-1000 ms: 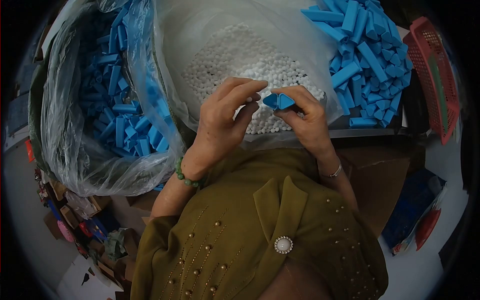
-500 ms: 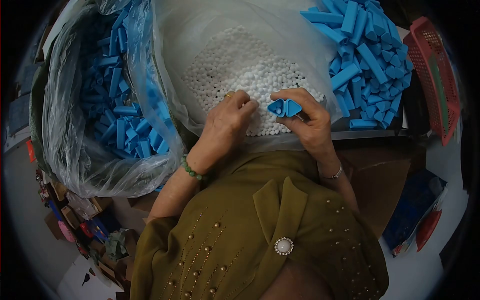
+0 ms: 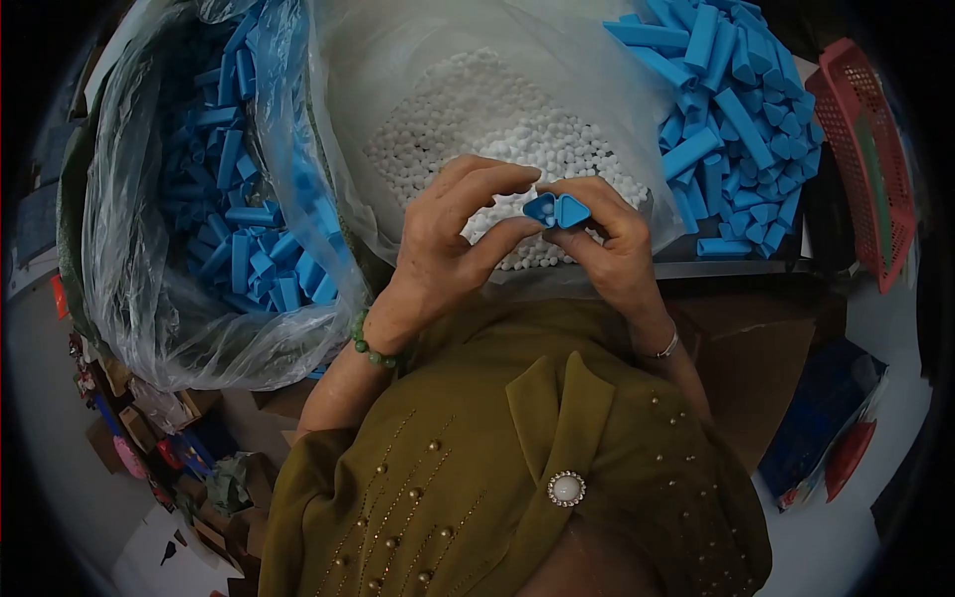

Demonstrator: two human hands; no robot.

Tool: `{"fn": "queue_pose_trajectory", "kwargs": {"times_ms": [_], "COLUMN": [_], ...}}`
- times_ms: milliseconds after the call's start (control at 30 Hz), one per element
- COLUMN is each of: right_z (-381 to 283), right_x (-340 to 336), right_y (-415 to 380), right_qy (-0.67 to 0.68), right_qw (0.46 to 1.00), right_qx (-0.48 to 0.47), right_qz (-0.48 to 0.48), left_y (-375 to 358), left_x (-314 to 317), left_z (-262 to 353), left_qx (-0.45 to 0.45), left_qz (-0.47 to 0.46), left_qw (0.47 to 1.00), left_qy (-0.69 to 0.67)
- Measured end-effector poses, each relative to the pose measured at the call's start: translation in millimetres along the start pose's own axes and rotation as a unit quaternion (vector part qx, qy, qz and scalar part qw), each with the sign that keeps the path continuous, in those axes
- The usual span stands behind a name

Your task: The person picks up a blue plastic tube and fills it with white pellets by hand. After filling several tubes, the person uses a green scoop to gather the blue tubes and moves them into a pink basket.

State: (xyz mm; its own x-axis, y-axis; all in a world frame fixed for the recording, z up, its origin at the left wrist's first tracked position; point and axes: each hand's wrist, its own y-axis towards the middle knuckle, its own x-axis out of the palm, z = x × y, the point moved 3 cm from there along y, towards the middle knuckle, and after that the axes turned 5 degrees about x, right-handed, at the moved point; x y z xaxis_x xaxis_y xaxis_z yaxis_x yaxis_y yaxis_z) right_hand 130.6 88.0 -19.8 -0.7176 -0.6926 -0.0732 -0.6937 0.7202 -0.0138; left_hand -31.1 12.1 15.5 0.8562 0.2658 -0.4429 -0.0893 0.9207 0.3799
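My right hand point(image 3: 617, 234) grips a blue triangular tube point(image 3: 571, 212) between thumb and fingers, over the white balls. Its end faces up and shows two triangular parts side by side, like a mouth and a flipped-back cap; something pale sits inside the left one. My left hand point(image 3: 453, 224) comes in from the other side with thumb and forefinger spread apart. The thumb tip is right at the tube's left edge, and the forefinger tip lies just above it. Beneath both hands, small white balls point(image 3: 448, 119) lie heaped on clear plastic sheeting point(image 3: 348, 60).
A clear plastic-lined bag point(image 3: 129, 298) at left holds many blue tubes point(image 3: 254, 264). Another heap of blue tubes point(image 3: 746, 129) lies at the right, beside a pink perforated basket point(image 3: 865, 159). Below the work surface at right stands a cardboard box point(image 3: 746, 388).
My left hand has gone from pinched fingers over the balls to a spread thumb and forefinger at the tube. My right hand has shifted slightly left and tilted the tube.
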Motion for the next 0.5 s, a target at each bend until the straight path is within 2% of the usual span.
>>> {"fn": "queue_pose_trajectory", "kwargs": {"times_ms": [33, 167, 233, 267, 333, 467, 500], "right_z": [-1, -3, -5, -6, -8, -4, -2], "right_x": [-1, -4, -6, -8, -8, -9, -10], "right_y": [-1, -3, -3, -3, -4, -6, -5], "right_qy": [-0.001, 0.045, 0.050, 0.044, 0.038, 0.021, 0.020], "right_qw": [1.000, 0.999, 0.999, 0.999, 0.999, 1.000, 1.000], "right_qx": [-0.001, 0.006, -0.006, -0.012, -0.018, -0.008, -0.009], "right_qz": [0.000, -0.006, -0.010, -0.012, -0.015, -0.002, 0.002], "left_y": [-3, -11, -16, -22, -30, -34, -30], "left_x": [2, 13, 20, 23, 30, 26, 21], "left_z": [-6, -13, -17, -25, -38, -42, -39], "left_qx": [-0.024, -0.029, -0.042, -0.042, -0.018, -0.019, -0.023], "left_qz": [0.000, 0.000, -0.048, -0.046, -0.149, -0.113, -0.070], "left_qw": [0.999, 0.998, 0.993, 0.993, 0.966, 0.970, 0.982], "left_qy": [-0.026, -0.050, 0.096, 0.096, 0.212, 0.213, 0.175]}}
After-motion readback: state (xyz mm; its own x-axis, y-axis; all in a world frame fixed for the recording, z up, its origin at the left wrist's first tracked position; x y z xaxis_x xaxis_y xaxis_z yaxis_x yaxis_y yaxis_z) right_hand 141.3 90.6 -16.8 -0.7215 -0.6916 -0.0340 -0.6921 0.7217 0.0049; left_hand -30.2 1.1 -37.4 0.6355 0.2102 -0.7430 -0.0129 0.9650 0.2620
